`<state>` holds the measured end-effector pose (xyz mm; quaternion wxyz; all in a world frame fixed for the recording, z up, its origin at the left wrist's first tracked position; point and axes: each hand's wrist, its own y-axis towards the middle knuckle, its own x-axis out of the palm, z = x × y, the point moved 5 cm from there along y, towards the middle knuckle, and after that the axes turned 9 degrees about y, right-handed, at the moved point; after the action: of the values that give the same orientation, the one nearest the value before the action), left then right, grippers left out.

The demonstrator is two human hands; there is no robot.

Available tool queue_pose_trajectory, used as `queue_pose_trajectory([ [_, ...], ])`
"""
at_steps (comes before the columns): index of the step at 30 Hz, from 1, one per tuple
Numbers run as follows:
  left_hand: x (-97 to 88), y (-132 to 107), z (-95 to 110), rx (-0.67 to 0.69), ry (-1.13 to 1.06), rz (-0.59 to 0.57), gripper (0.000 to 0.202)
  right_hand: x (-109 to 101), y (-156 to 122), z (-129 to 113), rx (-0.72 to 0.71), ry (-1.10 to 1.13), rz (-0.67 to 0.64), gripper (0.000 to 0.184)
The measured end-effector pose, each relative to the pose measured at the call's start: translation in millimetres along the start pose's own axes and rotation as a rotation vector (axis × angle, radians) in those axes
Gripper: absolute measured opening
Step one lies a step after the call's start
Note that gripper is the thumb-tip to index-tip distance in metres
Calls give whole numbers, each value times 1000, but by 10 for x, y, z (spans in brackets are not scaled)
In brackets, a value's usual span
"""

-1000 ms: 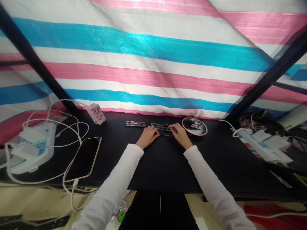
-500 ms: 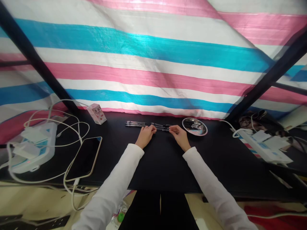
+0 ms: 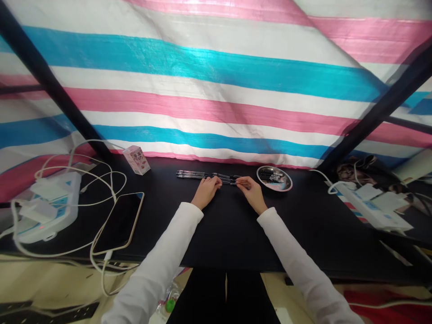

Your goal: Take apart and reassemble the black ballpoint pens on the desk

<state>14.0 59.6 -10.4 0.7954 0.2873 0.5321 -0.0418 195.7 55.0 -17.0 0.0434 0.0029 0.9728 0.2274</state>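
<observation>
Both hands are over the far middle of the black table, the fingers of each closed on one end of a pen [image 3: 227, 181]. My left hand [image 3: 206, 191] pinches its left end, and my right hand [image 3: 250, 192] has the right end between thumb and fingers. Just beyond that pen lie more pens [image 3: 224, 176], side by side. To the left, another row of pens [image 3: 191, 174] lies parallel, partly behind my left hand. A round metal dish [image 3: 286, 187] holding several dark pen-like pieces [image 3: 272, 174] stands right of my right hand.
A small pink-and-white box [image 3: 137, 160] stands at the back left. Nearer lies a phone [image 3: 119, 222] with a white cable plugged in. Power strips with chargers sit at the left [image 3: 67, 211] and right [image 3: 378, 207]. A striped sheet [image 3: 216, 108] hangs behind the table.
My right hand has shifted very slightly left, and my left hand very slightly right, along the pen. The other pens and the dish stay where they were.
</observation>
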Motion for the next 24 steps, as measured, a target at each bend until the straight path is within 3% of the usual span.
queue_pose_trajectory([
  [24, -39, 4, -51, -4, 4, 20, 11, -34, 1, -5, -31, -44, 9, 21],
])
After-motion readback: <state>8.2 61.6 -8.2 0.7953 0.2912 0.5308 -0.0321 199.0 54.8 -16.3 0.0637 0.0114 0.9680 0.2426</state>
